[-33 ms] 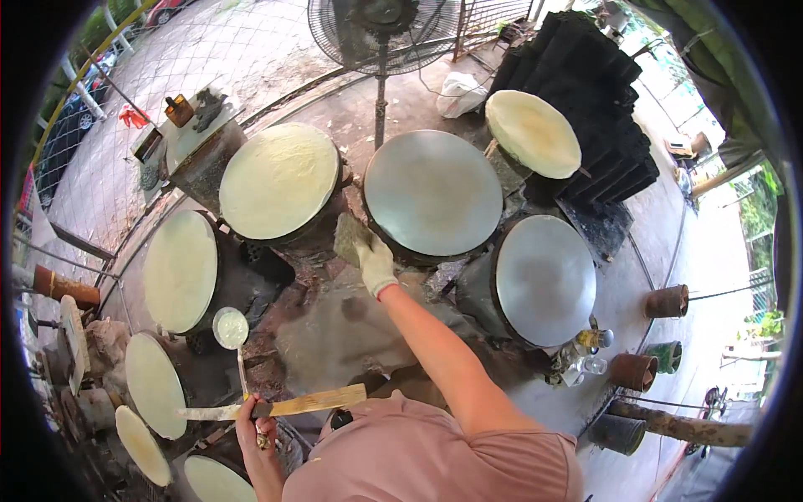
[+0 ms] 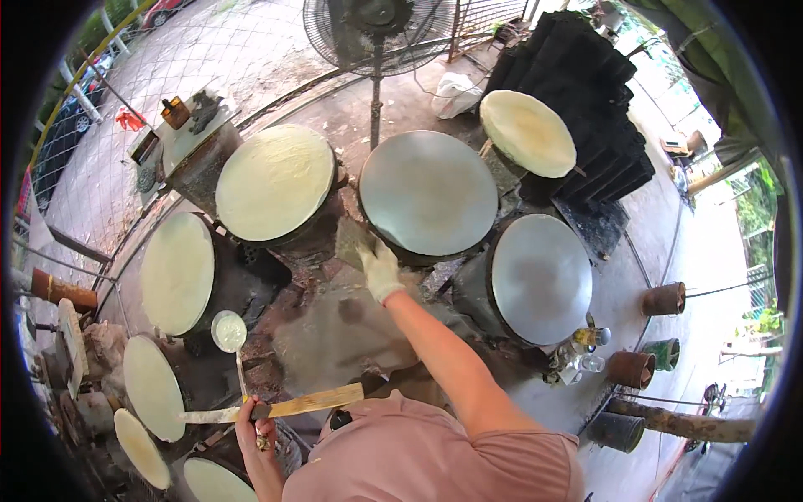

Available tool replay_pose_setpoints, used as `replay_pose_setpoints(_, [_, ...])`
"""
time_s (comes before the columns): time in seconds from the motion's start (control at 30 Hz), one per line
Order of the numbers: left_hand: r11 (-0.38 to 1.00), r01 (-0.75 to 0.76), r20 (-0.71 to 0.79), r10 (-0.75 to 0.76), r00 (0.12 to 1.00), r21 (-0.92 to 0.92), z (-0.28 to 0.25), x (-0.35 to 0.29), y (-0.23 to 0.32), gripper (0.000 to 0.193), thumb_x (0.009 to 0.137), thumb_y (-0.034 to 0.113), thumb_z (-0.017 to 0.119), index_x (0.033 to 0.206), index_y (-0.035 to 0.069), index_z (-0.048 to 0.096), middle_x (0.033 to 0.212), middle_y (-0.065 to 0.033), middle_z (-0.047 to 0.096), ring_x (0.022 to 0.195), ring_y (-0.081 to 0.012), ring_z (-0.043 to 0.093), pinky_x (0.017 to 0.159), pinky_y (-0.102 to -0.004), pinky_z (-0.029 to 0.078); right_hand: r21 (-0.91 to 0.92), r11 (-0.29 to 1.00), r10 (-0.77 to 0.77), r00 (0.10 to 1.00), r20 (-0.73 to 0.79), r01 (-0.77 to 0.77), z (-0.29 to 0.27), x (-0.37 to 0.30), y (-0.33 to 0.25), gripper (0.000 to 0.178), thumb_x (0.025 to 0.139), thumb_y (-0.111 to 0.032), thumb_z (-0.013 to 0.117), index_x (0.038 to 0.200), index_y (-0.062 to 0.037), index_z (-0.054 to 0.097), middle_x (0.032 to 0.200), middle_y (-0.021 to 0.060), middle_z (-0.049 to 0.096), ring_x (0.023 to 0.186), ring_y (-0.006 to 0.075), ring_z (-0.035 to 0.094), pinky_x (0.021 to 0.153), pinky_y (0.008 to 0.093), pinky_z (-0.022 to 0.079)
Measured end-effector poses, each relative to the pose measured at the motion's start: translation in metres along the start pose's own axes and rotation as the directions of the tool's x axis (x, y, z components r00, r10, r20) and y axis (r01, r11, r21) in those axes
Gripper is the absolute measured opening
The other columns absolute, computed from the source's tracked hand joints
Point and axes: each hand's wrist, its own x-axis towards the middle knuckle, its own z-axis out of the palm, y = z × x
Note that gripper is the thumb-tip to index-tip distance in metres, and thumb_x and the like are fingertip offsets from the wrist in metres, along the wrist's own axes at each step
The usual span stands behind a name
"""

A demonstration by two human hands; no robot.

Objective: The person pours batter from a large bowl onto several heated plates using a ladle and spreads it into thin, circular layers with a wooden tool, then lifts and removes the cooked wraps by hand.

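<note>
My left hand (image 2: 258,428), at the lower left, is closed around a ladle and a long flat wooden spatula (image 2: 322,399). Pale batter fills the ladle bowl (image 2: 228,331); the spatula's left end is coated white. My right hand (image 2: 381,272), in a white glove, reaches to the centre and grips a grey-brown rough pad (image 2: 349,241). The pad is by the lower left rim of a bare round griddle (image 2: 428,192); contact cannot be made out. Another bare griddle (image 2: 541,279) stands to the right. Pale batter sheets cover the upper-left griddle (image 2: 274,182) and left griddle (image 2: 177,272).
More pale-covered rounds (image 2: 155,389) curve along the lower left. A round pale sheet (image 2: 528,134) leans by a stack of black blocks (image 2: 569,100). A standing fan (image 2: 378,29) is at the far side. Bottles (image 2: 577,364) and rusty cans (image 2: 632,371) sit at right.
The whole view has shifted very slightly. My right hand and the pad have barely moved; my left hand keeps its hold on the ladle and spatula.
</note>
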Motion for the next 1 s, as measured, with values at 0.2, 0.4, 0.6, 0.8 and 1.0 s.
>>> replay_pose_setpoints(0.2, [0.999, -0.035, -0.052, 0.037, 0.998, 0.035, 0.007, 0.004, -0.032, 0.012, 0.091, 0.013, 0.051, 0.091, 0.003, 0.057, 0.071, -0.0060, 0.060, 0.039, -0.0081, 0.042, 0.030, -0.0190, 0.035, -0.613, 0.716, -0.336, 0.935, 0.117, 0.334, -0.199, -0.068, 0.011, 0.047, 0.077, -0.012, 0.060, 0.123, -0.0094, 0.053, 0.127, 0.0121, 0.052, 0.120, 0.0300, 0.047, 0.103, 0.0403, 0.034])
replay_pose_setpoints(0.4, [0.995, -0.012, -0.056, 0.017, 0.998, 0.098, 0.068, 0.006, -0.081, 0.013, 0.091, 0.014, 0.050, 0.093, 0.002, 0.056, 0.072, -0.0058, 0.059, 0.040, -0.0072, 0.043, 0.031, -0.0193, 0.037, -0.728, 0.371, -0.032, 0.791, 0.610, 0.576, -0.316, -0.087, 0.101, 0.040, 0.078, -0.015, 0.055, 0.119, -0.0153, 0.056, 0.132, 0.0054, 0.045, 0.131, 0.0285, 0.033, 0.111, 0.0438, 0.023])
replay_pose_setpoints(0.6, [0.999, 0.024, 0.077, -0.026, 0.997, 0.028, 0.123, 0.000, -0.137, 0.015, 0.092, 0.014, 0.048, 0.095, 0.001, 0.056, 0.075, -0.0056, 0.059, 0.043, -0.0064, 0.044, 0.033, -0.0185, 0.039, -0.659, 0.465, -0.058, 0.763, 0.643, 0.591, -0.338, 0.019, 0.108, 0.040, 0.082, -0.029, 0.058, 0.121, -0.0170, 0.055, 0.134, 0.0032, 0.044, 0.133, 0.0262, 0.031, 0.110, 0.0440, 0.024])
replay_pose_setpoints(0.8, [1.000, 0.004, 0.040, -0.005, 0.999, 0.024, 0.160, -0.015, -0.184, 0.017, 0.093, 0.014, 0.047, 0.098, 0.000, 0.054, 0.075, -0.0072, 0.058, 0.042, -0.0071, 0.043, 0.033, -0.0187, 0.039, -0.725, 0.548, -0.018, 0.872, 0.489, 0.418, -0.386, 0.107, 0.148, 0.046, 0.078, -0.018, 0.063, 0.123, -0.0182, 0.054, 0.135, 0.0045, 0.044, 0.131, 0.0242, 0.034, 0.108, 0.0415, 0.029])
replay_pose_setpoints(1.0, [0.997, -0.014, 0.002, 0.014, 1.000, 0.078, 0.184, -0.025, -0.212, 0.017, 0.093, 0.015, 0.047, 0.098, 0.000, 0.054, 0.073, -0.0076, 0.058, 0.042, -0.0076, 0.044, 0.033, -0.0194, 0.040, -0.850, 0.417, -0.006, 0.934, -0.356, -0.321, -0.445, 0.158, 0.203, 0.044, 0.080, -0.017, 0.057, 0.123, -0.0155, 0.053, 0.129, 0.0104, 0.048, 0.119, 0.0292, 0.046, 0.101, 0.0418, 0.036])
